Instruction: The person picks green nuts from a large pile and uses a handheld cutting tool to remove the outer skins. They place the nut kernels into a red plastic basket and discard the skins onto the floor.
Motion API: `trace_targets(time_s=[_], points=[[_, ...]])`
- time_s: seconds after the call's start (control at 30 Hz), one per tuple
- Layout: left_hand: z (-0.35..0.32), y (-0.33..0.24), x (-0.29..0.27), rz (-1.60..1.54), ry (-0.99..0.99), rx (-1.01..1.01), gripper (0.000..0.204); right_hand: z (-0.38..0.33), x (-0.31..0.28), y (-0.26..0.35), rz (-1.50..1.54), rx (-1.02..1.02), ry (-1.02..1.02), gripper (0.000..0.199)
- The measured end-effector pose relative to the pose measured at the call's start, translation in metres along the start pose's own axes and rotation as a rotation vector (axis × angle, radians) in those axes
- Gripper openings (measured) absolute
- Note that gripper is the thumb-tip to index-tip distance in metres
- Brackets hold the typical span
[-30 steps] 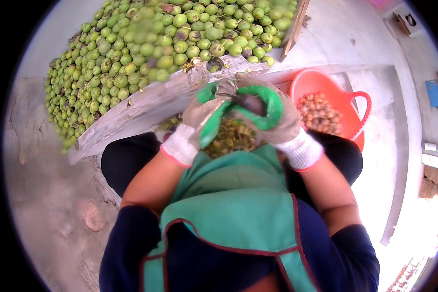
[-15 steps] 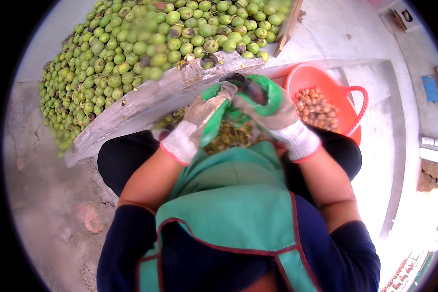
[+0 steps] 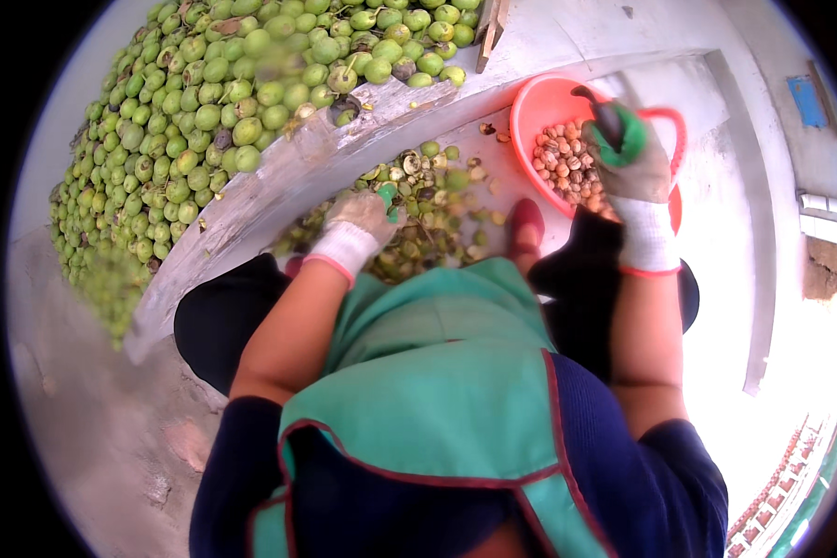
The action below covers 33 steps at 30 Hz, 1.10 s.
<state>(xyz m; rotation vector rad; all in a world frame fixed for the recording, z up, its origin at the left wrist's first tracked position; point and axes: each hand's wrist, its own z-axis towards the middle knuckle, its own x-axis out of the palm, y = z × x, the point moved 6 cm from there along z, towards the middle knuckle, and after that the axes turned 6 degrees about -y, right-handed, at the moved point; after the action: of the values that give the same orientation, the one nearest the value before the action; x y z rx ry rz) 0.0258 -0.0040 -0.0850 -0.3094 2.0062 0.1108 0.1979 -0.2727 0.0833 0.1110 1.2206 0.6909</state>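
Note:
My left hand, in a grey glove with a green palm, hangs above the scattered green husks between my knees. Its fingers are apart and partly curled, and nothing shows in them. My right hand, gloved the same way, is raised over the right part of the red basket. It is closed round a dark tool with a hooked tip; the lower part of the tool is hidden by the fingers. Brown shelled-out walnuts lie in the basket, just left of this hand.
A big heap of green-husked walnuts fills the far left behind a worn wooden board. A short wooden piece stands at the heap's right end. My red shoe is close to the basket, and my green apron covers my lap.
My hands were together in front of me and have separated. The right one has moved right, over the basket, with the hooked tool; the left has drawn left over the husks.

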Motion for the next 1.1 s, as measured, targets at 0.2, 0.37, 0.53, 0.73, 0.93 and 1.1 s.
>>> trace_targets(time_s=[0.2,0.37,0.53,0.73,0.93,1.1], points=[[0.066,-0.022,0.060,0.029,0.081,0.045,0.046,0.003,-0.042,0.017,0.369,0.108,-0.123,0.049],[0.128,-0.098,0.094,0.159,-0.037,0.296,0.060,-0.001,-0.049,0.007,0.578,0.125,-0.150,0.049],[0.194,-0.108,0.167,0.198,0.085,0.279,0.064,-0.013,-0.047,-0.016,0.599,0.226,-0.137,0.049],[0.172,-0.066,0.107,-1.369,0.315,-0.015,0.054,0.005,-0.031,-0.003,0.671,0.248,-0.085,0.049],[0.083,-0.050,-0.028,-2.544,0.788,0.223,0.070,0.012,-0.004,0.059,0.855,0.216,0.126,0.049],[0.019,-0.015,-0.090,-2.515,0.542,0.349,0.068,0.003,0.022,0.118,0.825,0.080,0.357,0.048]])
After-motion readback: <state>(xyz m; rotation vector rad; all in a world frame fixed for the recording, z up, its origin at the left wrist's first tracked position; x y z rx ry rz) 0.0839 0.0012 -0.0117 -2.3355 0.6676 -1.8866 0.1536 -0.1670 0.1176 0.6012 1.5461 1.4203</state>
